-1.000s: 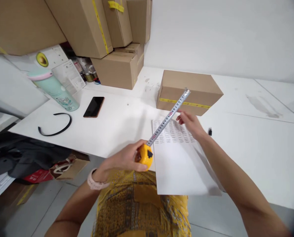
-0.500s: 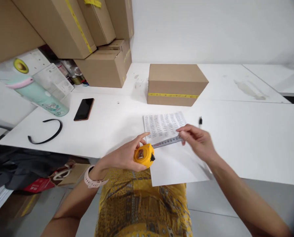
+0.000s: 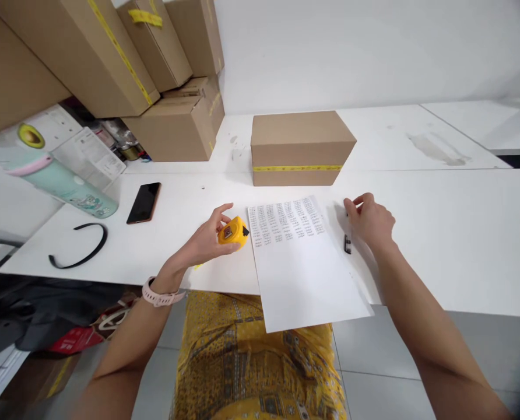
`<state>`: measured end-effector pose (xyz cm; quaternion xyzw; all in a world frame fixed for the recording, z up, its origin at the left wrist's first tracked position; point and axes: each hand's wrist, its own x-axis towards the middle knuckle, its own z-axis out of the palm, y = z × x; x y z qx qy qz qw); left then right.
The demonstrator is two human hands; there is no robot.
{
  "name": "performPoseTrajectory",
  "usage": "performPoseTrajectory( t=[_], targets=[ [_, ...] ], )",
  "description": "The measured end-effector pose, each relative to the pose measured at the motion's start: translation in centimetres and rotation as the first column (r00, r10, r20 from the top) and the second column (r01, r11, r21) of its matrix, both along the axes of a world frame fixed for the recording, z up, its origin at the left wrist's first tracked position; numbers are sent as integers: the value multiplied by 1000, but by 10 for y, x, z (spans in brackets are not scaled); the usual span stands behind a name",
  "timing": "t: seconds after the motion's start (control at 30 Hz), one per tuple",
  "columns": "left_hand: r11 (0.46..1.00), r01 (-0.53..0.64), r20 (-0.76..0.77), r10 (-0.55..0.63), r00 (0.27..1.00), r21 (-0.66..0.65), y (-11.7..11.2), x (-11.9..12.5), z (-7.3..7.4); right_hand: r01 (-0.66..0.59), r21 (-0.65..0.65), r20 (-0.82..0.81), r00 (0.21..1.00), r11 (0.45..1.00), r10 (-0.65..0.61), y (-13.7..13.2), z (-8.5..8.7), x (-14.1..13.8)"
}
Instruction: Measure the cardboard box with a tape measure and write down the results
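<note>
My left hand (image 3: pixel 207 236) is closed around a yellow tape measure (image 3: pixel 234 232), held just left of the paper's edge. Its blade no longer shows stretched out. A sheet of paper (image 3: pixel 304 274) with rows of handwritten figures on its upper half lies on the table, its lower end jutting past the front edge. To its right, my right hand (image 3: pixel 371 220) has thumb and fingers pinched at the upper end of a pen (image 3: pixel 347 244) with a black end; the fingers partly hide it.
Behind the paper sits a cardboard box (image 3: pixel 301 149) with yellow tape. More cardboard boxes (image 3: pixel 176 128) are stacked at the back left. A phone (image 3: pixel 143 203), a mint bottle (image 3: pixel 76 185) and a black headband (image 3: pixel 102 239) lie on the left of the white table (image 3: pixel 443 245).
The measuring blade has left my right hand and gone back in. My left hand moved left with the tape measure; my right hand moved right, off the paper, to the pen.
</note>
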<state>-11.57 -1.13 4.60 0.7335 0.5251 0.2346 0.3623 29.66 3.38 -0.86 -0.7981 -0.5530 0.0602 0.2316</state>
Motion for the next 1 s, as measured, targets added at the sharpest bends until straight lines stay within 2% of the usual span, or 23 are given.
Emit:
performPoseTrajectory(
  t=[0.1,0.23,0.4,0.53,0.63,0.7,0.77,0.83,0.9,1.0],
  targets=[
    [998,-61,-4,61,998,4,13,8,-3,-10,-93,8,1000,996,11,0,-8,-2],
    [974,-189,-244,215,946,127,34,18,-6,-66,-112,82,994,991,75,-2,-12,-7],
    [956,-212,-435,281,855,202,57,16,-10,-153,-72,107,981,986,161,0,-19,5],
    [942,-216,-518,322,792,256,74,6,-13,-192,20,-24,981,981,192,0,-21,18],
    [934,-243,-531,349,772,261,86,-1,-15,-225,84,-194,952,971,237,-1,-20,24],
    [925,-255,-527,372,764,283,93,-2,-17,-253,113,-241,931,961,273,-2,-19,25],
    [905,-259,-490,404,773,338,98,2,-17,-270,133,-197,936,954,293,-3,-18,24],
    [890,-256,-403,407,820,378,100,12,-16,-282,145,-129,945,948,301,-3,-17,21],
    [902,-243,-283,352,892,357,97,27,-14,-277,159,-115,948,948,297,-2,-16,19],
    [941,-150,-159,206,966,304,78,52,-11,-197,187,-230,944,962,238,-1,-16,17]
  ],
)
